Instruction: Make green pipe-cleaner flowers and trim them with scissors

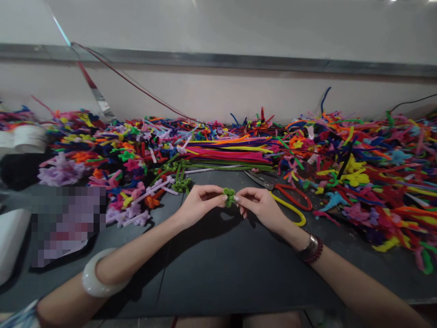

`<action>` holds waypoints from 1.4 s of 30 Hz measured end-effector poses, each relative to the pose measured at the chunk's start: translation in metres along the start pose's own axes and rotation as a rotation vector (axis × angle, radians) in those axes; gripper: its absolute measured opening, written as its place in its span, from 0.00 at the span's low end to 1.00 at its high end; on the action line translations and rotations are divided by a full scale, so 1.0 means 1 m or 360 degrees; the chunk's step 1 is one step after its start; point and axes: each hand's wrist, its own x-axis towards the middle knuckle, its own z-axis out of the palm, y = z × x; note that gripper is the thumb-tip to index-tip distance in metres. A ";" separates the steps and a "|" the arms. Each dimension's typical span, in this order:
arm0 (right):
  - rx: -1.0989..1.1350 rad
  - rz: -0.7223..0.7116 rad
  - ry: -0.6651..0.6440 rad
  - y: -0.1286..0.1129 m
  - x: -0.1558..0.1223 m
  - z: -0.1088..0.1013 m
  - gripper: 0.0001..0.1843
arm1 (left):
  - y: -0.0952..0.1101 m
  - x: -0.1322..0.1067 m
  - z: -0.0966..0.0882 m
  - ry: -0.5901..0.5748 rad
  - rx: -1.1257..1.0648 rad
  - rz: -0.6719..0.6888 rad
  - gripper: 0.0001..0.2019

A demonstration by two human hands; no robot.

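Note:
Between my two hands, above the dark table [252,269], is a small green pipe-cleaner flower [228,196] with looped petals. My left hand [205,200] pinches its left side between thumb and fingers. From the right, the thumb and forefinger of my right hand [259,207] grip its other side. Just beyond my left hand lie more green pipe-cleaner flowers [181,184]. Scissors [290,196] with one red and one yellow handle lie open-bladed behind my right hand.
Straight pipe cleaners [232,150] in many colours lie in a bundle behind my hands. Heaped pipe-cleaner pieces [355,168] spread along the wall on both sides. At the left are lilac flowers [61,168], a white container [29,139] and a white object [12,241].

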 end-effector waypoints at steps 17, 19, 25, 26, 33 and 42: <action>-0.0189 -0.0044 0.0005 -0.001 -0.002 0.001 0.09 | 0.002 -0.001 0.004 -0.0180 -0.0010 -0.0123 0.07; -0.0215 -0.0056 0.0004 -0.002 -0.003 0.001 0.09 | 0.002 -0.001 0.005 -0.0157 0.0040 -0.0109 0.07; -0.0194 -0.0058 0.0054 -0.001 -0.001 0.003 0.10 | 0.002 -0.001 0.004 -0.0155 0.0109 -0.0034 0.05; -0.0153 -0.0040 0.0075 0.000 -0.001 0.004 0.10 | 0.002 -0.001 0.004 -0.0155 0.0112 -0.0024 0.05; 0.0127 0.0032 0.0212 0.011 0.000 0.011 0.12 | 0.003 -0.002 0.004 -0.0123 0.0186 0.0047 0.04; -0.0149 -0.0049 0.0142 0.007 -0.002 0.009 0.12 | 0.001 -0.001 0.003 -0.0012 0.0282 0.0113 0.07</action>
